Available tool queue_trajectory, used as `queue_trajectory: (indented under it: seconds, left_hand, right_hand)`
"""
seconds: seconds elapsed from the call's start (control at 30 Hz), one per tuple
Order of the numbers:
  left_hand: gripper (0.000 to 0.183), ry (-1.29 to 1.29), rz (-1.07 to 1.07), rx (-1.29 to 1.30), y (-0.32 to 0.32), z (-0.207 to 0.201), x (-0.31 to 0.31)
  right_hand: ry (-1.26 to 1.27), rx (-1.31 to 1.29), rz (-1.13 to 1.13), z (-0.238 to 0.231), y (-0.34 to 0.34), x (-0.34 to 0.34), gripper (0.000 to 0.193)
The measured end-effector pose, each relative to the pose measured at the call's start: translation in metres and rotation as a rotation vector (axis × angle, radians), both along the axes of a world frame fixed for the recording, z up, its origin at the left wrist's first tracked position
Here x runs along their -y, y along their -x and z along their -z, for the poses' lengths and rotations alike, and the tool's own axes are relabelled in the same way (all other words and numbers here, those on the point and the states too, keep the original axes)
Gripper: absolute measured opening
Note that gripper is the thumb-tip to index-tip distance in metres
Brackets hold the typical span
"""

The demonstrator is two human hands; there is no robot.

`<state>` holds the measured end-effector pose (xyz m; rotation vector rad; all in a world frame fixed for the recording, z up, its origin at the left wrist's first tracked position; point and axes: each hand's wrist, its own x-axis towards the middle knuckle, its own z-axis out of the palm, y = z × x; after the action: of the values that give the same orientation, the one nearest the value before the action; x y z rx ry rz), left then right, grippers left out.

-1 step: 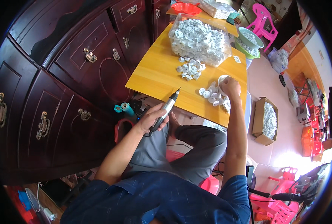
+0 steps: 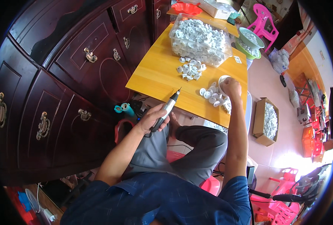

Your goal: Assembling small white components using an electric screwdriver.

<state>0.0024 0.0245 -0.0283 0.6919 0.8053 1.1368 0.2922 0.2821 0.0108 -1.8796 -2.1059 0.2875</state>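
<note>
My left hand (image 2: 155, 119) is wrapped round a silver and black electric screwdriver (image 2: 168, 107), its thin bit pointing up and away over the table's near edge. At the table's right side my right hand (image 2: 231, 88) reaches into a small white bowl (image 2: 222, 79) with its fingers bent together; what they pinch, if anything, is hidden. Beside the bowl lies a loose group of small white round plastic parts (image 2: 212, 99). Farther back sits a second pile of similar white parts (image 2: 191, 70), in front of a clear plastic bin (image 2: 207, 59) heaped with them.
The yellow wooden table (image 2: 151, 75) stands before me, next to dark wooden cabinets (image 2: 76, 86) on the left. To the right are stacked basins (image 2: 251, 43) of white parts and a cardboard box (image 2: 261, 120) on the floor. A teal bottle (image 2: 127, 109) stands below the table's left corner.
</note>
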Motion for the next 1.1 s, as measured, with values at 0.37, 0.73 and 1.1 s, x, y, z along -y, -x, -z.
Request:
queue_trajectory:
  seconds: [0.37, 0.73, 1.1]
  left_hand:
    - [0.036, -0.022, 0.008, -0.001, 0.000, 0.003, 0.001]
    - [0.056, -0.019, 0.054, 0.000, 0.004, 0.008, 0.000]
    - [0.045, -0.106, 0.036, -0.042, 0.003, 0.001, 0.006]
  right_hand:
    - [-0.132, -0.151, -0.065, 0.008, -0.010, 0.002, 0.016]
    - [0.090, -1.065, -0.240, -0.015, 0.056, 0.051, 0.010]
    - [0.544, -1.484, -0.259, 0.041, 0.130, 0.091, 0.005]
